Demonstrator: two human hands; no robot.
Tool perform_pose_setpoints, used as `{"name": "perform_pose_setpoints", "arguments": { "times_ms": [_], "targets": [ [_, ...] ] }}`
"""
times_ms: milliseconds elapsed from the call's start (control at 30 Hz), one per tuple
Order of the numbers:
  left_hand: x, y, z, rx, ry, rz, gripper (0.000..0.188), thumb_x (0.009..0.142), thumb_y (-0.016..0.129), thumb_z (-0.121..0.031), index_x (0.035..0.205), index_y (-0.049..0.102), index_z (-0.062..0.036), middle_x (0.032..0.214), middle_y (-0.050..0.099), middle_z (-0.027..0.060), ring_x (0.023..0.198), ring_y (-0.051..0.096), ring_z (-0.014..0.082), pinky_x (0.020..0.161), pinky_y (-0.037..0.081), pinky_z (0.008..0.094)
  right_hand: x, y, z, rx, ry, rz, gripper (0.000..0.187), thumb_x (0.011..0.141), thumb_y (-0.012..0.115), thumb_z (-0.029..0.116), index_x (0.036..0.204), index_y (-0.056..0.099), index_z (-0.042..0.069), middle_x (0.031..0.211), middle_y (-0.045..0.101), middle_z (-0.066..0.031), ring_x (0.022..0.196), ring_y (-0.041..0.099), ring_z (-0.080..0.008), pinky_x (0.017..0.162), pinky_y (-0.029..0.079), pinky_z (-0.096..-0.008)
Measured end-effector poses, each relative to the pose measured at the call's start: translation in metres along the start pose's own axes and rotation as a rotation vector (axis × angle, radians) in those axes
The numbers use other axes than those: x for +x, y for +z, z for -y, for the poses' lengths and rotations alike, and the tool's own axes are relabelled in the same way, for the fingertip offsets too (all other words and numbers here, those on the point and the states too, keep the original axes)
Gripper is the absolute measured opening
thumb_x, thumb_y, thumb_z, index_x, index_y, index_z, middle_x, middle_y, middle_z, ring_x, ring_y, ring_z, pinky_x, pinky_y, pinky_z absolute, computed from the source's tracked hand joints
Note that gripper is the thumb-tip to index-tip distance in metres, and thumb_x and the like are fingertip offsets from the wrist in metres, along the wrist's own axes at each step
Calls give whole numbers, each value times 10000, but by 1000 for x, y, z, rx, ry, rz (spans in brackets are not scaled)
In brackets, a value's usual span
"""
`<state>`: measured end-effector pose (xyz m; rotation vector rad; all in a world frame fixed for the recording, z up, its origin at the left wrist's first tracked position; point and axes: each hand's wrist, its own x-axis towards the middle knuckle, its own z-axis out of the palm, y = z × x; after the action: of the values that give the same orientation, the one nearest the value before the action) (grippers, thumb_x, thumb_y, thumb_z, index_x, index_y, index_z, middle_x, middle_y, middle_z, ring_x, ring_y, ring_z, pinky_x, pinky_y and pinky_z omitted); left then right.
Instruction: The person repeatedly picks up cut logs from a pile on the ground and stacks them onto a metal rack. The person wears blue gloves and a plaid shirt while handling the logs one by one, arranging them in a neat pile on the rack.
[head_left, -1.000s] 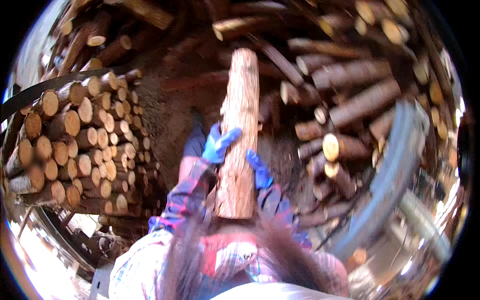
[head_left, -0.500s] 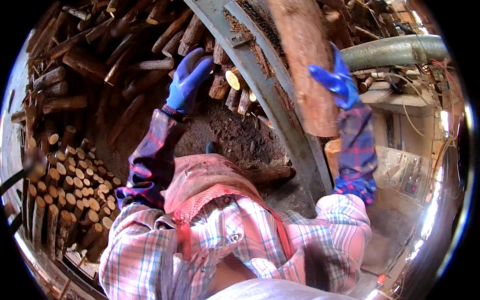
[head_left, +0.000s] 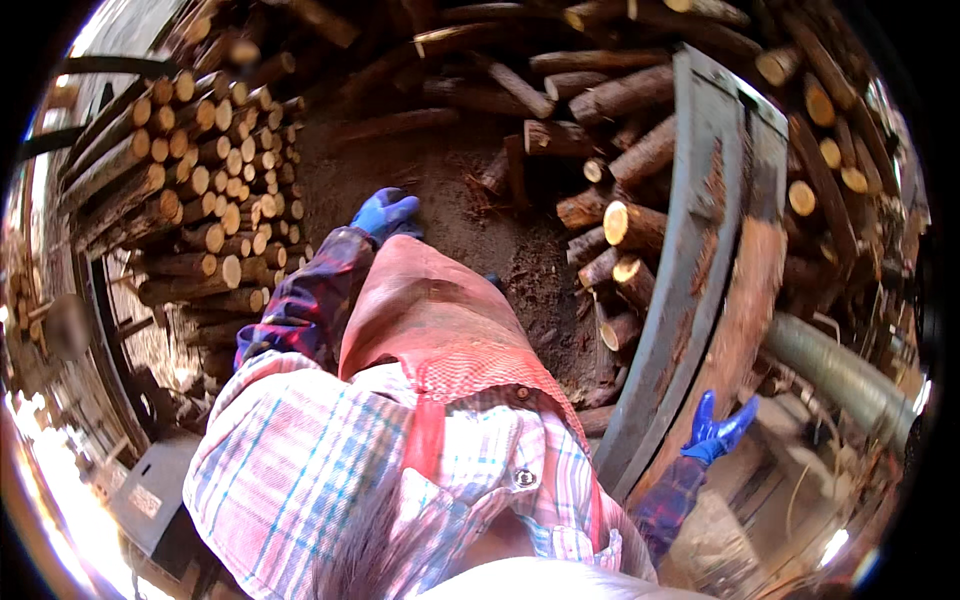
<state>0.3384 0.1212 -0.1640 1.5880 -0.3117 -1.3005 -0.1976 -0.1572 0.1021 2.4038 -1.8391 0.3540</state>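
Observation:
A long, peeled reddish-brown log (head_left: pixel 752 290) lies along a grey metal trough (head_left: pixel 690 230) on my right. My right hand (head_left: pixel 718 428), in a blue glove, is beside the log's near part with its fingers spread, holding nothing. My left hand (head_left: pixel 385 213), also blue-gloved, hangs past the far left side of my red apron (head_left: pixel 440 300). Its fingers are loosely bent and somewhat apart, with nothing visible in them.
Cut logs are stacked with their ends facing me at the left (head_left: pixel 225 190). Loose logs (head_left: pixel 640 160) lie in a heap beyond the trough's left side. A thick grey pipe (head_left: pixel 840 375) runs at the right. Dark, littered ground (head_left: pixel 470 240) stretches ahead of me.
My view has swung left. The log, raised with my right hand against it before, now lies along the trough, and that hand has come off it. My left hand has lowered.

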Motion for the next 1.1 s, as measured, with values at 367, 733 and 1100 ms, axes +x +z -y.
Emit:
{"name": "perform_pose_setpoints", "arguments": {
  "times_ms": [367,733,1100],
  "targets": [
    [133,-108,80,-263,-445,-120,420,766,712,-432,874,634,-33,728,572,49,608,473,161,533,371,328,-1,235,357,787,-68,770,563,787,709,144,1262,479,-50,1274,516,-180,1176,495,-259,1014,380,-371],
    [338,-237,179,-245,-443,-460,417,811,680,-378,940,653,18,809,658,72,703,575,171,639,464,319,42,580,533,240,-648,1355,717,750,649,482,1287,484,37,1267,524,-203,1151,508,-361,996,393,-427],
    [670,-288,30,1296,371,-252,747,712,671,-548,1216,514,-19,1117,579,194,1029,568,315,864,464,434,31,857,750,1378,259,974,410,886,585,292,1212,551,45,1169,595,-149,1061,574,-261,909,459,-372]
  ]
}}
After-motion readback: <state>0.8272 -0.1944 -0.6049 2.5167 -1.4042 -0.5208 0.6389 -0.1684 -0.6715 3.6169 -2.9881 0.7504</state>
